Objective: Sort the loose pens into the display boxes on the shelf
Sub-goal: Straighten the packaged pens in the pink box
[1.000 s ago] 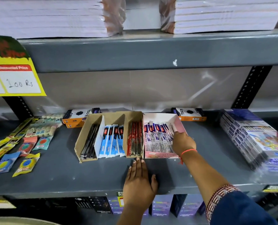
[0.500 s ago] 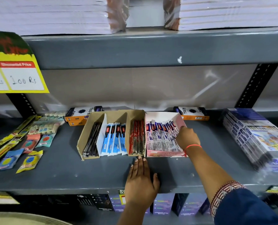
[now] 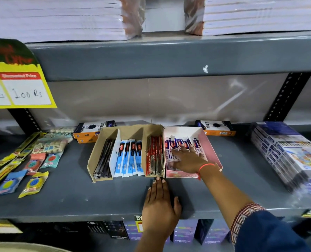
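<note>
A brown cardboard display box (image 3: pixel 94 157) on the grey shelf (image 3: pixel 78 197) holds black pens (image 3: pixel 104 158), blue-wrapped pens (image 3: pixel 130 158) and red pens (image 3: pixel 154 157) in separate compartments. Touching its right side is a pink and white box (image 3: pixel 210 148) with white and purple wrapped pens (image 3: pixel 172 144). My right hand (image 3: pixel 189 159) lies flat, fingers spread, on those pens inside the pink box. My left hand (image 3: pixel 160 204) rests palm down on the shelf, its fingertips touching the front edge where the two boxes meet.
Packets of erasers and sharpeners (image 3: pixel 33 164) lie at the left. Orange and black boxes (image 3: pixel 91 130) (image 3: pixel 216 128) stand behind the display boxes. A wrapped stack of packs (image 3: pixel 287 151) sits at the right. Notebook stacks (image 3: pixel 60 17) fill the shelf above; a yellow price sign (image 3: pixel 18 88) hangs left.
My right hand has moved from the pink box's far right corner leftward and down onto the pens, opening flat over them. My left hand has stayed in place on the shelf.
</note>
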